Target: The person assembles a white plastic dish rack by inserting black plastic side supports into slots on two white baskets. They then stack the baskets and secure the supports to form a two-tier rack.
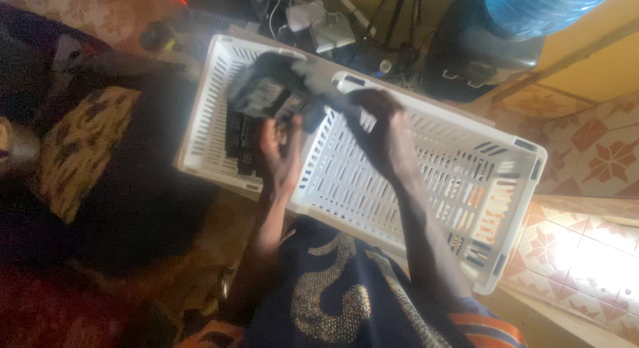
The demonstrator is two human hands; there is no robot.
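Two white slatted plastic baskets stand side by side in front of me. The left basket (203,115) holds several dark folded cloth pieces. The right basket (479,188) is larger. Between and above them I hold a dark grey piece of cloth (273,85), blurred by motion. My left hand (279,155) is under the cloth with the palm up and fingers curled on its lower edge. My right hand (383,132) grips the cloth's right end over the right basket's rim.
A dark patterned cloth pile (86,162) lies at the left. Cables and white chargers (319,25) sit behind the baskets, with a blue water bottle (539,8) on a dispenser at top right. Patterned floor tiles (599,155) show at the right.
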